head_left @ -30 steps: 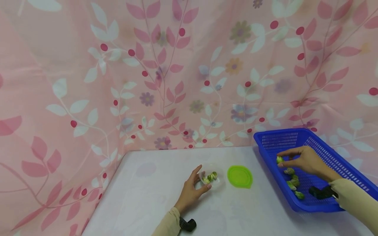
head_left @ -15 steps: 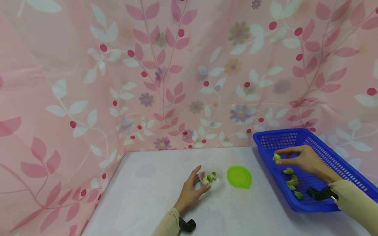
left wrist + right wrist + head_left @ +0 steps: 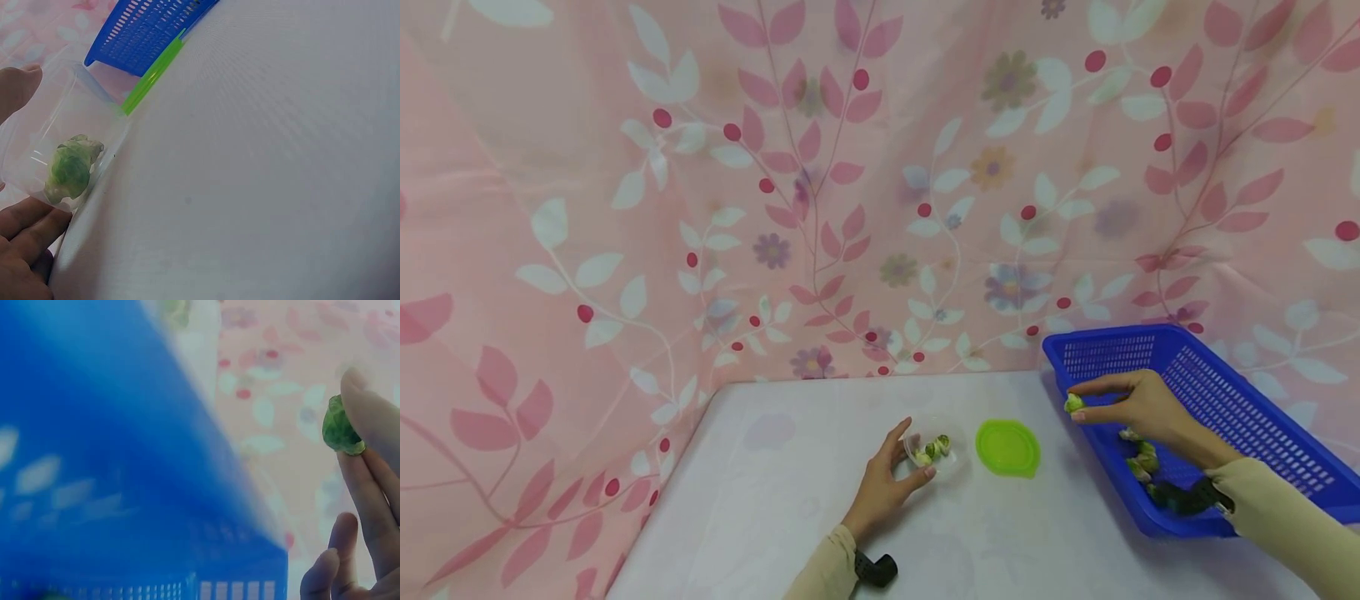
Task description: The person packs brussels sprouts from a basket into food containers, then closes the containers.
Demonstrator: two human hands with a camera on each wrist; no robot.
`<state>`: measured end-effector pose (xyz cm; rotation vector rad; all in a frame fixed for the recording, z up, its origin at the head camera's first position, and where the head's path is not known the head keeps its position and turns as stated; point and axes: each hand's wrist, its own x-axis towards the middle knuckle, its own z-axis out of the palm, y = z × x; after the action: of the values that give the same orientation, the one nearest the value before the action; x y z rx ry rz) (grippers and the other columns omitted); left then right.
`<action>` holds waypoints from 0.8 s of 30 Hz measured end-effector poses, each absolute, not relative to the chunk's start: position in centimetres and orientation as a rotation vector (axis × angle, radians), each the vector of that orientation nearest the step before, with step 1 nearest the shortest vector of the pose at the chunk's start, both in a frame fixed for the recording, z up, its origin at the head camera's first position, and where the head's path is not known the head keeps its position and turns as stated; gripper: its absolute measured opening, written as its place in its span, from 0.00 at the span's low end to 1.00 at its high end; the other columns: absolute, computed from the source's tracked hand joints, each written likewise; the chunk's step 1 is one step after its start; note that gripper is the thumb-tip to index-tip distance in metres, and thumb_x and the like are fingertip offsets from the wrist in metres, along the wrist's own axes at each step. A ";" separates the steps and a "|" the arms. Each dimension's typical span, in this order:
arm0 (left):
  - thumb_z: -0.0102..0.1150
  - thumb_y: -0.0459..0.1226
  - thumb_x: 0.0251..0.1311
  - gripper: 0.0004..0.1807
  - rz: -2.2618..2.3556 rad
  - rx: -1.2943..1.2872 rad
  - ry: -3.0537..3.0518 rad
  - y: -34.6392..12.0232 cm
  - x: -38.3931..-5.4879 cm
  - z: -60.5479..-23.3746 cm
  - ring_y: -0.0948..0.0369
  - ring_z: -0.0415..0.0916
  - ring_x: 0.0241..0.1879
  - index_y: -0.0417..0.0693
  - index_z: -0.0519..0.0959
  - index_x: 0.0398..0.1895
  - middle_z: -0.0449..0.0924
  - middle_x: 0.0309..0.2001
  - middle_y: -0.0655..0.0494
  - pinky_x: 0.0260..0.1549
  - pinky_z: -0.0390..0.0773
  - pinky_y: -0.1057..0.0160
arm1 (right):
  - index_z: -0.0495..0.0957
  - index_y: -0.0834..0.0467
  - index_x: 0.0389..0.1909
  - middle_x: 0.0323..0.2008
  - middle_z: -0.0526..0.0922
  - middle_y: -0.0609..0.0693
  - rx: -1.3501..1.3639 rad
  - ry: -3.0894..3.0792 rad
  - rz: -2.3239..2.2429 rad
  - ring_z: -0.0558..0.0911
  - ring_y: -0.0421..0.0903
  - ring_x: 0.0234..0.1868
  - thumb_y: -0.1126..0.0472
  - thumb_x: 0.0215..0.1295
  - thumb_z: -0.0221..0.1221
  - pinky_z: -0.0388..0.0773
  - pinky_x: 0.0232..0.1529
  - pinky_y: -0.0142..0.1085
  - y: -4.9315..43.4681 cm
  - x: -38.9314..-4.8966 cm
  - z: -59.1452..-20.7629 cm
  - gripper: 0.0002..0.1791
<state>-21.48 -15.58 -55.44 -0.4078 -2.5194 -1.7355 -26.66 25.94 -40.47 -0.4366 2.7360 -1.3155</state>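
Observation:
My left hand holds a small clear plastic container on the table, thumb on one side and fingers on the other. Several Brussels sprouts lie in it; the left wrist view shows them through its wall. Between thumb and fingertips, my right hand pinches one Brussels sprout, held up over the left rim of the blue basket. More sprouts lie in that basket, partly hidden by the right hand and its wrist camera.
A bright green lid lies flat on the white table, between the container and the basket. Behind the table hangs a pink floral curtain. The basket fills the table's right side.
My right hand has moved left with the pinched sprout, from inside the basket to its left rim. The left hand and container have stayed in place.

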 end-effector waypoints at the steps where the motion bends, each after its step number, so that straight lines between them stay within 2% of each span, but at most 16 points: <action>1: 0.72 0.50 0.68 0.46 -1.736 -0.408 -2.519 -15.6 -21.5 -55.4 0.49 0.75 0.73 0.71 0.57 0.84 0.75 0.74 0.49 0.74 0.68 0.39 | 0.89 0.55 0.56 0.48 0.92 0.52 -0.436 2.721 -1.330 0.83 0.39 0.34 0.48 0.62 0.77 0.81 0.31 0.33 25.6 -26.6 -40.4 0.25; 3: 0.72 0.50 0.68 0.46 -1.735 -0.407 -2.520 -15.6 -21.5 -55.3 0.50 0.75 0.73 0.72 0.57 0.84 0.75 0.74 0.49 0.74 0.68 0.39 | 0.90 0.55 0.55 0.43 0.92 0.51 -0.458 2.703 -1.353 0.74 0.37 0.22 0.49 0.60 0.78 0.73 0.22 0.31 24.8 -26.7 -40.4 0.24; 6: 0.72 0.51 0.67 0.46 -1.733 -0.402 -2.523 -15.5 -21.5 -55.2 0.50 0.75 0.73 0.73 0.57 0.84 0.76 0.74 0.50 0.74 0.69 0.40 | 0.91 0.56 0.53 0.40 0.92 0.53 -0.504 2.680 -1.396 0.62 0.40 0.15 0.51 0.59 0.79 0.62 0.17 0.33 23.8 -26.7 -40.5 0.23; 10: 0.71 0.51 0.68 0.46 -1.729 -0.402 -2.534 -15.5 -21.4 -55.2 0.51 0.75 0.73 0.74 0.56 0.84 0.75 0.74 0.50 0.74 0.69 0.40 | 0.91 0.56 0.52 0.45 0.93 0.53 -0.556 2.671 -1.414 0.67 0.44 0.21 0.52 0.58 0.79 0.66 0.21 0.35 22.4 -26.9 -40.7 0.22; 14: 0.71 0.51 0.68 0.46 -1.725 -0.403 -2.538 -15.6 -21.4 -55.2 0.52 0.74 0.74 0.75 0.55 0.84 0.75 0.75 0.49 0.74 0.68 0.41 | 0.92 0.53 0.51 0.46 0.93 0.51 -0.535 2.662 -1.417 0.74 0.44 0.32 0.50 0.56 0.80 0.70 0.29 0.33 20.8 -27.1 -41.0 0.22; 17: 0.71 0.51 0.69 0.46 -1.731 -0.406 -2.532 -15.6 -21.4 -55.2 0.51 0.74 0.74 0.74 0.55 0.84 0.75 0.75 0.49 0.74 0.68 0.40 | 0.92 0.53 0.51 0.49 0.92 0.51 -0.532 2.634 -1.439 0.73 0.44 0.35 0.50 0.56 0.80 0.69 0.31 0.33 19.7 -27.2 -41.2 0.23; 20: 0.71 0.50 0.69 0.46 -1.738 -0.417 -2.525 -15.6 -21.5 -55.2 0.51 0.74 0.74 0.73 0.55 0.84 0.75 0.75 0.48 0.74 0.68 0.40 | 0.91 0.54 0.52 0.51 0.92 0.53 -0.543 2.603 -1.465 0.73 0.45 0.34 0.51 0.57 0.80 0.71 0.31 0.34 18.7 -27.2 -41.5 0.23; 24: 0.71 0.50 0.69 0.46 -1.738 -0.422 -2.523 -15.6 -21.5 -55.3 0.51 0.74 0.74 0.72 0.55 0.84 0.75 0.75 0.48 0.74 0.69 0.40 | 0.91 0.53 0.53 0.51 0.92 0.52 -0.568 2.598 -1.476 0.80 0.44 0.41 0.50 0.58 0.79 0.76 0.36 0.34 17.4 -27.2 -42.1 0.22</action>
<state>-21.48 -15.63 -55.26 -0.4223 -2.5234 -1.7379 -27.18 17.39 -42.13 -0.5679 2.5978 -1.4758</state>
